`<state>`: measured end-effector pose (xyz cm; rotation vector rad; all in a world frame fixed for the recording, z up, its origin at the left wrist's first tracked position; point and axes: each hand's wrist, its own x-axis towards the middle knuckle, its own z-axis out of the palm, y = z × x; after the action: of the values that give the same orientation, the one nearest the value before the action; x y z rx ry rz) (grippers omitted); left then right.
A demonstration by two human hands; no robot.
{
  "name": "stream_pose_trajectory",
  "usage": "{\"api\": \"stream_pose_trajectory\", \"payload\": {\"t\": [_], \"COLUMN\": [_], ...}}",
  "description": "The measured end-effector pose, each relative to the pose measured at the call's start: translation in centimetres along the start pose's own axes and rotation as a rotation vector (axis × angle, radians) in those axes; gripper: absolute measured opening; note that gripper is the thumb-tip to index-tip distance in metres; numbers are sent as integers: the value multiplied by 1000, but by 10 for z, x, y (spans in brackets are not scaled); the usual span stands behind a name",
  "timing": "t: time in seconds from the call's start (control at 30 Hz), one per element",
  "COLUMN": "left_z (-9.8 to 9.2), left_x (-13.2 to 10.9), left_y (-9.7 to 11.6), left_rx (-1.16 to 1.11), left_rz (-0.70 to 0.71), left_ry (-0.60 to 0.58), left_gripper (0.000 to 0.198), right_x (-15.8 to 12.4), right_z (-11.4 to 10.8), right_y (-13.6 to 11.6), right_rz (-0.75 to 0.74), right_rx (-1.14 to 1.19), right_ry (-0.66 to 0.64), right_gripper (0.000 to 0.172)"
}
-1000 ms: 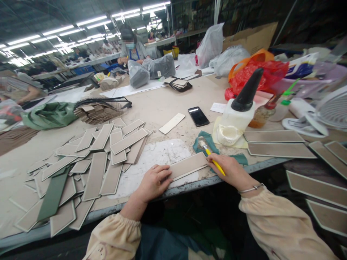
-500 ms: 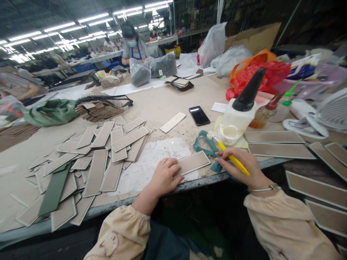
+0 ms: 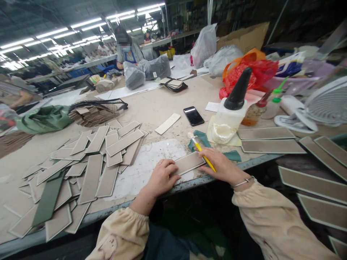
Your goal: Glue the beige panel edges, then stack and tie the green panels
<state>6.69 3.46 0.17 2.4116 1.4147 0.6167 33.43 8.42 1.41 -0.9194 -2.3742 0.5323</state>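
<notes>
My left hand (image 3: 162, 177) presses on the left end of a beige rectangular panel (image 3: 187, 163) with a pale rim, its fingers on top and thumb by the near edge. The panel lies at the table's front edge. In my right hand (image 3: 221, 164) is a yellow-handled brush (image 3: 204, 154), gripped with the whitish tip pointing up and left. That hand is at the panel's right end; whether it touches it I cannot tell. Teal cloth scraps (image 3: 202, 139) lie behind and beside the right hand. A white glue container (image 3: 229, 117) with a black cone on top stands behind it.
Many similar panels (image 3: 90, 178) are heaped at the left, with a green strip (image 3: 47, 198) among them. More panels (image 3: 273, 147) lie at the right. A phone (image 3: 193, 116), a cream strip (image 3: 167, 123), plastic bags (image 3: 252, 74) and a fan (image 3: 328, 103) are further back. A co-worker (image 3: 128, 54) sits opposite.
My right hand has moved left with the brush, from beside the cloth scraps to the panel's right end. The left hand stays on the panel. The view has shifted slightly.
</notes>
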Motion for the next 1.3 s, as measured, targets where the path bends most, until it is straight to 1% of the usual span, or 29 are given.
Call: {"api": "stream_pose_trajectory", "payload": {"t": [0.17,0.4,0.63,0.83,1.07,1.3], "left_z": [0,2,2,2,1,2], "left_x": [0,-1,-1,-2,-2,-1], "left_y": [0,-2,-1,0,0,-2], "left_rx": [-17,-24,-18,-21,-14,-36], "left_rz": [-7,-14,-19,-21,-17,-18], "left_ry": [-2,1,2,6,1,10], "left_gripper": [17,16,17,17,18,18], "right_x": [3,4,5,6,7,7], "right_z": [7,9,8,9,8,8], "right_y": [3,9,10,12,11,11], "right_rz": [-4,73,72,61,87,75], "right_rx": [31,10,10,1,-3,-5], "right_ry": [-43,-83,-87,-65,-94,-82], "right_gripper": [32,32,33,36,35,35]}}
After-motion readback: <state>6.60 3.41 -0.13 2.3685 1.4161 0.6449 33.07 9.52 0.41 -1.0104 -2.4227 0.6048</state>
